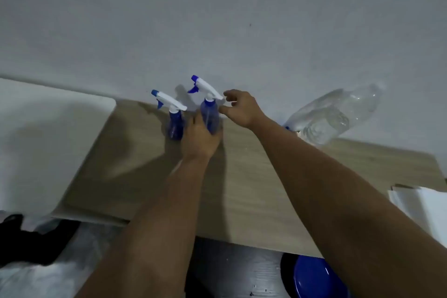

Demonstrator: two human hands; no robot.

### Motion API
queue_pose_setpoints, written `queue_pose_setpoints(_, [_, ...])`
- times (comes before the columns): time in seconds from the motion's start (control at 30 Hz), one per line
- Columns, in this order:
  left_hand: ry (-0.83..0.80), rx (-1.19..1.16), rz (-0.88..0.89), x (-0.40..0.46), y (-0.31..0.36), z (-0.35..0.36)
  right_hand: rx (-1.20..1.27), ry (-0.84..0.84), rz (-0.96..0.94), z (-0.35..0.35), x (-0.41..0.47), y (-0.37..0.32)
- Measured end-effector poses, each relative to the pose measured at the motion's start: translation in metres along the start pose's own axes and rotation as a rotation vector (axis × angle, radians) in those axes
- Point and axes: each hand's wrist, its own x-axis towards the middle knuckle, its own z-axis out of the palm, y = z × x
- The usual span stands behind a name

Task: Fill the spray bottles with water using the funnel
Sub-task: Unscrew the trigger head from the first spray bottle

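Note:
Two blue spray bottles with white trigger heads stand at the back of a wooden table (254, 188), near the wall. My left hand (199, 139) is wrapped around the body of the right spray bottle (210, 113). The left spray bottle (175, 123) stands free just beside it. My right hand (242, 109) hovers with fingers apart next to the white trigger head of the held bottle, holding nothing. A large clear plastic water bottle (336, 116) lies tilted against the wall to the right. No funnel is in view.
A white basin or tray (48, 140) sits to the left of the table. White paper (420, 205) lies at the table's right edge. A blue round object (316, 278) sits below the table's front edge, and dark cloth (29, 237) lies at lower left.

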Motion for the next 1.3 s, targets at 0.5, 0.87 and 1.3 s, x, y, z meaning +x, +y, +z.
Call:
queue_pose_setpoints(0.5, [-0.216, -0.261, -0.044, 0.019, -0.005, 0.024, 0.198, 0.083, 0.000, 0.016, -0.010, 0.023])
queue_pose_setpoints(0.87, [-0.442, -0.338, 0.077, -0.098, 0.046, 0.065, 0.251, 0.234, 0.073, -0.043, -0.154, 0.084])
queue_pose_setpoints(1.3, [-0.475, -0.145, 0.140, -0.196, 0.034, 0.086, 0.430, 0.326, 0.055, -0.025, -0.271, 0.126])
